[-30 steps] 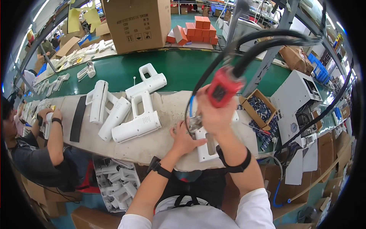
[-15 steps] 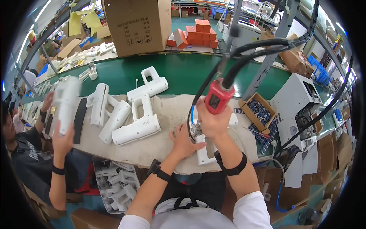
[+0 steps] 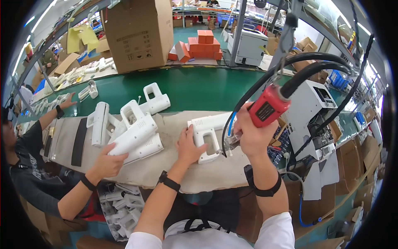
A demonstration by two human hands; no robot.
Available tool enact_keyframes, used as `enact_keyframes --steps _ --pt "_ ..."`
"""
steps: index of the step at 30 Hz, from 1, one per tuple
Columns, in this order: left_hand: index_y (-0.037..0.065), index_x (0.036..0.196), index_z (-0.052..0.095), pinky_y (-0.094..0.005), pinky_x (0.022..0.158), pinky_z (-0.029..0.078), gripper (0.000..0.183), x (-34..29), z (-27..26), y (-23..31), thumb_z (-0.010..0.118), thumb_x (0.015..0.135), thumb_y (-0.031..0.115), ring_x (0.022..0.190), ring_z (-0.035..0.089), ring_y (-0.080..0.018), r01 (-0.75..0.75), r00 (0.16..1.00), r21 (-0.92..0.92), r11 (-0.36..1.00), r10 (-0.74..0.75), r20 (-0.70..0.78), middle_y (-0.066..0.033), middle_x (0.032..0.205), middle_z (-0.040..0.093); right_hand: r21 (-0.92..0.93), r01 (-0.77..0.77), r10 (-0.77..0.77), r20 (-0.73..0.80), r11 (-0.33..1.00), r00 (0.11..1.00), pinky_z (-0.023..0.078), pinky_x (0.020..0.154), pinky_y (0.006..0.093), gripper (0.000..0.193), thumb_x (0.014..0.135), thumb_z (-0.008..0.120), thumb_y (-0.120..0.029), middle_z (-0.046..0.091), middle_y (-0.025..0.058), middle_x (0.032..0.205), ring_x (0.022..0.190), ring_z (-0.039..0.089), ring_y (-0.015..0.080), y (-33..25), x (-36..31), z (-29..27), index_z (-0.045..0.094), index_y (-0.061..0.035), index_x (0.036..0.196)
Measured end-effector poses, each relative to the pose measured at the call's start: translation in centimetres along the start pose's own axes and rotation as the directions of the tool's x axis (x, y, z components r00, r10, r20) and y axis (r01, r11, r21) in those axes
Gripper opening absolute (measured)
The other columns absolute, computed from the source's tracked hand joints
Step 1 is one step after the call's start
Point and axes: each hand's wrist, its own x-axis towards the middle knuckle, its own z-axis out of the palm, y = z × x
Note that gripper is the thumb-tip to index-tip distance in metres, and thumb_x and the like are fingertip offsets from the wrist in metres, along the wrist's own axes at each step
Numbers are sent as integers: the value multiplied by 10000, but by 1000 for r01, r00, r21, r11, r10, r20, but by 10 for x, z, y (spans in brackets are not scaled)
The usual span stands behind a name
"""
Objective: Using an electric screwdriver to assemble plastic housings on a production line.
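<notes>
My right hand (image 3: pixel 256 136) is wrapped around a red power screwdriver (image 3: pixel 268 107), which hangs from a cable. Its metal tip end slants down to the left, over the handle side of a white gun-shaped plastic housing (image 3: pixel 216 122). My left hand (image 3: pixel 190 148) grips that housing at its left end, fingers on the edge and thumb by the handle opening. The housing lies flat on a beige board (image 3: pixel 186 182). To the left, a co-worker's hand (image 3: pixel 108 164) holds another white housing (image 3: pixel 134 129) over a pile of similar ones.
A green work surface (image 3: pixel 190 89) runs behind the board. Small dark parts (image 3: pixel 278 151) lie on the right, beside a white machine (image 3: pixel 309 112). Thick black hoses (image 3: pixel 309 72) hang overhead. Orange boxes (image 3: pixel 203 46) and a large carton (image 3: pixel 139 37) stand at the back. A bin of white housings (image 3: pixel 124 211) sits below.
The screwdriver in my right hand has moved right and tilted, exposing more of the housing. The co-worker has lowered a white housing onto the pile. The view has shifted slightly.
</notes>
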Motion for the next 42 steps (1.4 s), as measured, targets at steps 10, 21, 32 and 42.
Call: enact_keyframes --steps 10,21,32,42 --pt "84 1420 326 -530 1052 179 918 -2 4 -1 741 668 408 1323 313 -331 -43 999 -39 998 41 -28 -209 1431 307 -172 -68 61 -44 983 997 386 426 211 71 834 636 -57 556 9 593 465 520 77 61 -21 -3 588 -6 836" --pt "83 1406 347 -517 1054 177 894 -4 -2 -4 736 672 415 1322 316 -326 -56 998 -29 998 56 -6 -190 1424 317 12 -26 26 36 1000 999 384 418 214 79 832 625 -37 546 18 560 451 511 79 -18 -12 22 579 26 818" --pt "155 1418 329 -563 1005 202 852 20 49 -66 735 683 295 1253 396 -305 -197 976 -109 974 185 -116 -135 1396 340 78 -221 212 114 972 971 394 421 217 66 813 626 -49 546 13 548 447 518 85 13 -35 59 585 1 799" --pt "131 1404 353 -503 986 289 856 26 64 -83 747 661 291 1244 414 -345 -225 966 -9 974 222 -131 -155 1382 366 11 -184 181 128 983 975 417 465 227 86 835 641 -61 582 16 651 502 539 86 39 -40 46 576 -12 863"
